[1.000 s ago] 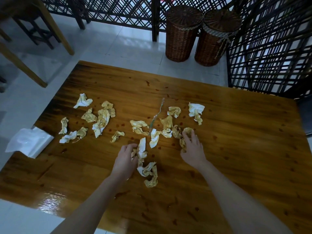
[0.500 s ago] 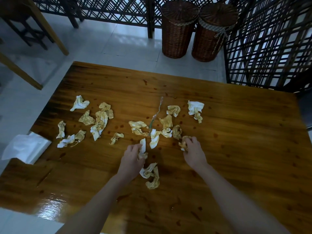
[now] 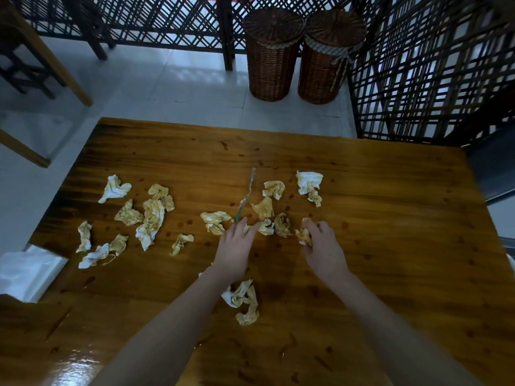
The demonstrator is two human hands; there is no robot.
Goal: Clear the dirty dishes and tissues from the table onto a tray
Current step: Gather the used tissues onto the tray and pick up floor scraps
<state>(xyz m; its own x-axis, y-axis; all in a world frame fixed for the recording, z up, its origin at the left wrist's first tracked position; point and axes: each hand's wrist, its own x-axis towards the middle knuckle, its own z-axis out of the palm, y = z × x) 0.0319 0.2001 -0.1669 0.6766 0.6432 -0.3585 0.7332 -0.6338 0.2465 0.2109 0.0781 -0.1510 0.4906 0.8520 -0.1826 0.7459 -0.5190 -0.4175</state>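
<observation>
Stained tissues (image 3: 152, 218) are scattered across the wooden table (image 3: 390, 218). One crumpled tissue (image 3: 303, 234) is gripped in the curled fingers of the right hand (image 3: 324, 249). The left hand (image 3: 234, 246) is laid flat, fingers straight, on the mid-table cluster.

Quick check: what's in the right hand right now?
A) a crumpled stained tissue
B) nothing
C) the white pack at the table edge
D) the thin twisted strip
A: the right hand has its fingers curled round a crumpled stained tissue, near the middle of the table.
</observation>
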